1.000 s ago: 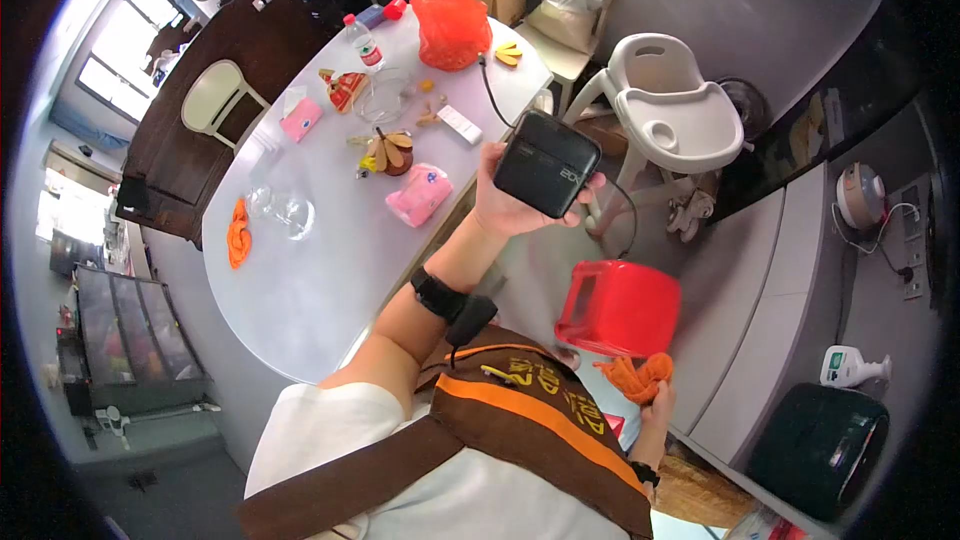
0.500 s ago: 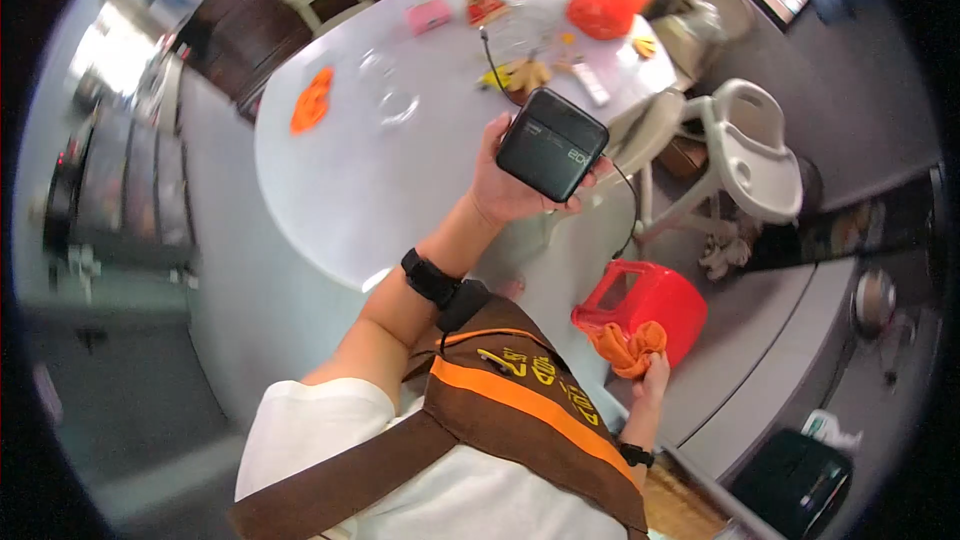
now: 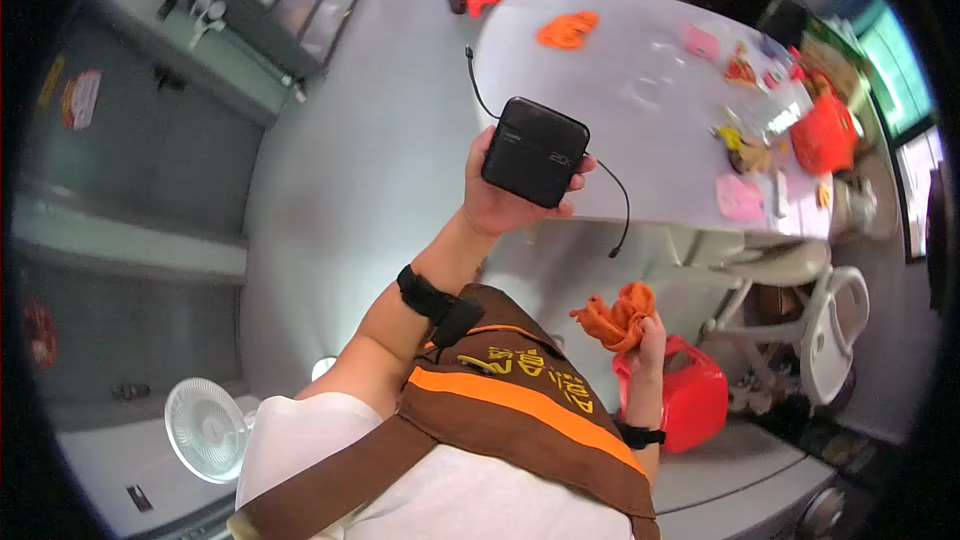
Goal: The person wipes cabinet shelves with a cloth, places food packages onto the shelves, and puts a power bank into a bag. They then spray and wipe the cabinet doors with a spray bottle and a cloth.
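Note:
My left hand (image 3: 492, 198) is closed around a flat, square black power bank (image 3: 536, 152) and holds it face up over the near edge of the table. Two short black cables stick out from the power bank, one on either side, each with a loose plug. Lower right, my right hand (image 3: 651, 345) grips a crumpled orange cloth (image 3: 613, 320) beside my apron. Just under that hand stands a red plastic stool (image 3: 692, 402).
A white table (image 3: 600, 110) bears another orange cloth (image 3: 568, 31), a red bag (image 3: 825, 135), pink packs and small items. A white high chair (image 3: 828, 345) stands at the right. At lower left is a white fan (image 3: 205, 430); grey floor (image 3: 340, 140) runs beyond.
My view has turned left, so the table and stool have shifted rightward in it and the fan has appeared. Both hands keep their hold on the power bank and the cloth.

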Available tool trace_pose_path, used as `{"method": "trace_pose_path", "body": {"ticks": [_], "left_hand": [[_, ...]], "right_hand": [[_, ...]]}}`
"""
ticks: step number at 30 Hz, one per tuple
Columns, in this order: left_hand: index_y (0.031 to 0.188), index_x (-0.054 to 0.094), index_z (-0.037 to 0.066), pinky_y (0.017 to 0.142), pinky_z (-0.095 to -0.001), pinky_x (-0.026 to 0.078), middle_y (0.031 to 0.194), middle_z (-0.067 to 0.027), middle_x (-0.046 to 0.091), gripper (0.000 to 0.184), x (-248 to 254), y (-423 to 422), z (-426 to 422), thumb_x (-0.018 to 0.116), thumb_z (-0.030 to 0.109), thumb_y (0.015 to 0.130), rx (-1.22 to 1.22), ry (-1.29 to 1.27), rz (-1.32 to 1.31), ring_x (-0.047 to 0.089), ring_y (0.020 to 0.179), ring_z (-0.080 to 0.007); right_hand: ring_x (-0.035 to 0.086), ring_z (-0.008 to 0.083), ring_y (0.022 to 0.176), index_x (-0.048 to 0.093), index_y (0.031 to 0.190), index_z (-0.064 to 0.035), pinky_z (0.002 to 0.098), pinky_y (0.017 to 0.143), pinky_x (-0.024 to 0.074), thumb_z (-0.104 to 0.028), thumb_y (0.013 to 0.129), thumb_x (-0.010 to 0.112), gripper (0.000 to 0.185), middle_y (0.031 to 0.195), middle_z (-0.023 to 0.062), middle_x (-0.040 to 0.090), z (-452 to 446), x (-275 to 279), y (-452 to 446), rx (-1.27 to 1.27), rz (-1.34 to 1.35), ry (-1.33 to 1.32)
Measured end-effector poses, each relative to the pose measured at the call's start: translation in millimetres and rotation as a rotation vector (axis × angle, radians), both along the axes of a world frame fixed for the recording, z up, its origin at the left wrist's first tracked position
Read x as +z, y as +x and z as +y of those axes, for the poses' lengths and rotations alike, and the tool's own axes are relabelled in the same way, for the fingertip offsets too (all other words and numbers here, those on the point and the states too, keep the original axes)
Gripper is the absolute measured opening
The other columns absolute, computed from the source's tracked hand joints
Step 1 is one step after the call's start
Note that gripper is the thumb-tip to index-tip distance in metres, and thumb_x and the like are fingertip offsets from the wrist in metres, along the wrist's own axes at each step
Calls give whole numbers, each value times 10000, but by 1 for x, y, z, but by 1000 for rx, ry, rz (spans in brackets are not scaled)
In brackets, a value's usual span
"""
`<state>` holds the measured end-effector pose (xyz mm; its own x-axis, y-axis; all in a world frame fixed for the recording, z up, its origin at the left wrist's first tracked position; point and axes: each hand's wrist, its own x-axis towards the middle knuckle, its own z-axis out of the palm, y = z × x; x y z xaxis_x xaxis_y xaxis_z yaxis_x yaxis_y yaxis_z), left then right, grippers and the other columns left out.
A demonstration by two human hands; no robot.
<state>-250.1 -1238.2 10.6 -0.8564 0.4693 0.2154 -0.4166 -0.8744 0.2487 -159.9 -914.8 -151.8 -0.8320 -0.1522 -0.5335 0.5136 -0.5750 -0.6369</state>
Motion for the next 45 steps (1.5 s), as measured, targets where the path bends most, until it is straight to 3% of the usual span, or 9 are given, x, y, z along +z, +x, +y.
{"method": "trace_pose_path", "body": {"ticks": [9,15,17,18,23,29,33,36,45], "left_hand": [[1349,394,58,805,-452,437,1287,-235,452,792,-3,29,-226,417,617,788,208,-5,-7,528,1033,-312],[1354,383,56,850,-491,463,1311,-285,410,790,5,22,-302,474,595,782,255,-142,-8,527,1083,-344],[1354,382,53,854,-492,466,1308,-293,408,790,0,14,-317,491,581,777,248,-155,2,522,1087,-347],[1354,380,49,858,-493,468,1304,-301,405,790,-8,9,-318,508,568,771,234,-156,-1,518,1091,-350],[1358,373,42,882,-511,457,1305,-307,400,793,-24,-57,-379,512,557,772,189,-83,38,501,1120,-355],[1374,343,41,920,-545,409,1333,-283,381,813,-32,-117,-408,489,593,795,226,-90,33,470,1154,-356],[1380,336,34,857,-484,449,1357,-286,363,806,-28,-152,-419,464,587,808,218,-67,23,501,1139,-335],[1379,329,30,873,-502,445,1352,-270,364,809,-47,-171,-437,453,592,811,248,-54,0,509,1110,-331],[1370,331,11,885,-489,432,1336,-264,380,791,-80,-233,-520,448,564,817,235,-44,-41,492,1117,-320]], "right_hand": [[587,218,992,450,1247,30,339,859,502,-11,777,357,481,1109,132,559,-187,37,-142,199,344,187],[569,169,763,518,1001,23,314,713,468,-24,780,467,232,866,75,576,-226,-7,-257,117,399,924],[567,162,766,532,949,38,298,724,465,-56,785,515,189,838,73,580,-256,13,-259,230,871,1283],[571,155,778,555,957,52,293,743,462,-78,827,536,185,843,81,607,-270,4,-252,162,957,1227],[585,176,976,527,1220,-7,311,866,457,-168,946,485,320,1083,74,623,-440,102,-197,1036,585,193],[451,206,1211,258,1429,-77,323,937,421,-135,954,443,514,1425,122,333,-543,105,-249,564,463,-366],[514,180,1091,301,1406,-72,296,892,431,-161,967,431,467,1377,136,398,-547,119,-315,322,528,-358],[506,100,800,484,1220,-7,255,755,440,-204,992,390,316,1079,112,597,-546,120,-355,256,468,-276],[519,107,751,541,1117,7,241,687,433,-223,1004,357,315,900,81,610,-633,125,-432,426,707,25]]}}
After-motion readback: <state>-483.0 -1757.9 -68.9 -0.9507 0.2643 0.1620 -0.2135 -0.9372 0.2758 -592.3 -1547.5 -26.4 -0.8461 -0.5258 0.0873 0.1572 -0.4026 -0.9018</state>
